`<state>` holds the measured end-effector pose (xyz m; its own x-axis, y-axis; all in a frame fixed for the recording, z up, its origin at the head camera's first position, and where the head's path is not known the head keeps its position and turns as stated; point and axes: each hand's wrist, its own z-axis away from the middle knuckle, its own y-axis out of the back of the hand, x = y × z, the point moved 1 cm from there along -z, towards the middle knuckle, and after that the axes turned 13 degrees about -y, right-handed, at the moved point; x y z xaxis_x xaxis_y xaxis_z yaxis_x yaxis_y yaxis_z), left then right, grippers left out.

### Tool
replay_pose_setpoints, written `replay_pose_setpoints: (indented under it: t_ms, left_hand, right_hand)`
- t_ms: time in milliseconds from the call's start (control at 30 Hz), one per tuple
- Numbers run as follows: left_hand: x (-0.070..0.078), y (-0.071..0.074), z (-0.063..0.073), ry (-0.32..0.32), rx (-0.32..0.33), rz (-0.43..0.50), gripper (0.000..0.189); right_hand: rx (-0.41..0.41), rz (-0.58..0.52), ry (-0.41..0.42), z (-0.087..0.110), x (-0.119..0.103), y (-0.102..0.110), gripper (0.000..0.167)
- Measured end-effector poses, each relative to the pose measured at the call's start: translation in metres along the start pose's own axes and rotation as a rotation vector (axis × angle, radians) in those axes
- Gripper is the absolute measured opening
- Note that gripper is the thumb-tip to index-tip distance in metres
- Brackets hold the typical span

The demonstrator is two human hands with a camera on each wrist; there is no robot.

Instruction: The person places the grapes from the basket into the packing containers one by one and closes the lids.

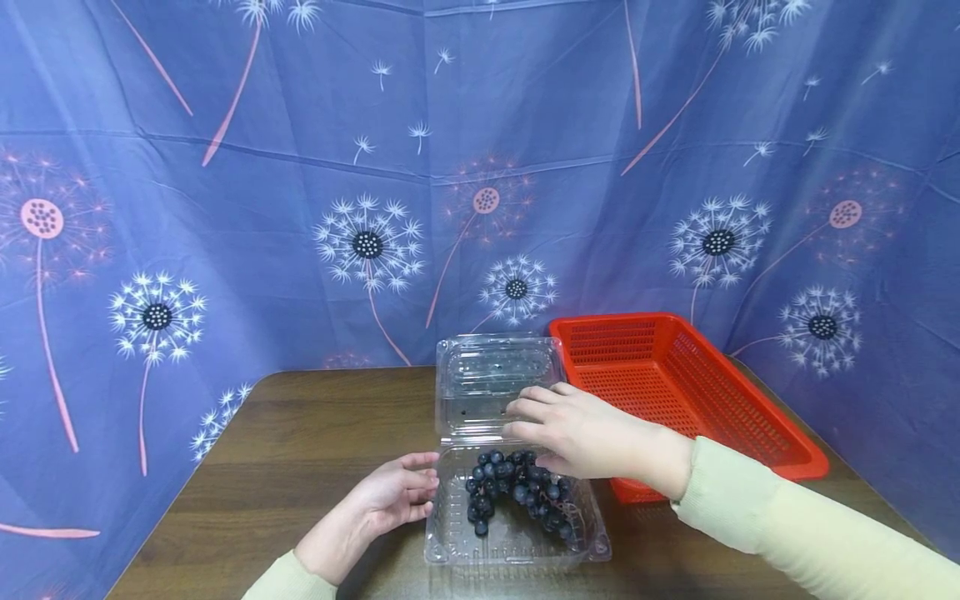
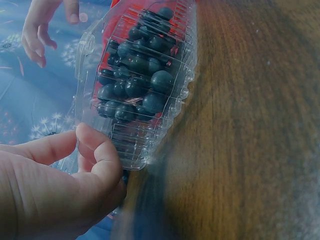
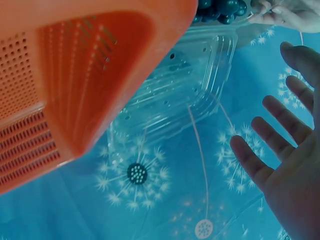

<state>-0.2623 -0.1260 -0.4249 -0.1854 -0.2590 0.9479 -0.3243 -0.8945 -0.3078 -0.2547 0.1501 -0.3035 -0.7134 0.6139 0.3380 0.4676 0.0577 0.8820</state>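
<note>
A clear plastic clamshell box (image 1: 517, 550) lies on the table with its lid (image 1: 495, 383) folded back, away from the person. In its base sits a bunch of dark grapes (image 1: 487, 487), also visible through the box wall in the left wrist view (image 2: 135, 75). At the box's left side, the left hand (image 1: 401, 496) pinches the rim between thumb and finger; the left wrist view shows its fingers (image 2: 102, 155) at the corner. Above the hinge, the right hand (image 1: 573, 429) hovers with fingers apart (image 3: 280, 132), holding nothing, and partly covers the box's right side.
A red perforated plastic basket (image 1: 735, 400) stands right of the box, close beside the lid; the right forearm passes over its near edge. Brown wooden table (image 1: 330, 425) lies beneath. A blue dandelion-print cloth (image 1: 300, 167) hangs behind and at the sides.
</note>
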Motion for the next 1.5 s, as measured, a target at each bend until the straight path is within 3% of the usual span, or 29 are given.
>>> replay_pose_setpoints:
  t_ms: [233,633,1033,1500]
  left_hand:
    - [0.0,-0.001,0.001,0.001,-0.003,0.0,0.049]
    - [0.0,0.0,0.001,0.002,0.001,0.008,0.047]
    - [0.001,0.0,0.002,-0.004,-0.011,0.013,0.046]
    - [0.001,0.001,0.002,0.0,-0.017,0.016,0.049]
  right_hand:
    - [0.006,-0.006,-0.023,0.009,0.013,0.008,0.056]
    - [-0.084,-0.028,-0.13,0.039,0.045,0.017,0.06]
    - [-0.141,-0.038,-0.205,0.072,0.071,0.007,0.062]
    - [-0.239,-0.086,-0.246,0.095,0.081,-0.014,0.069]
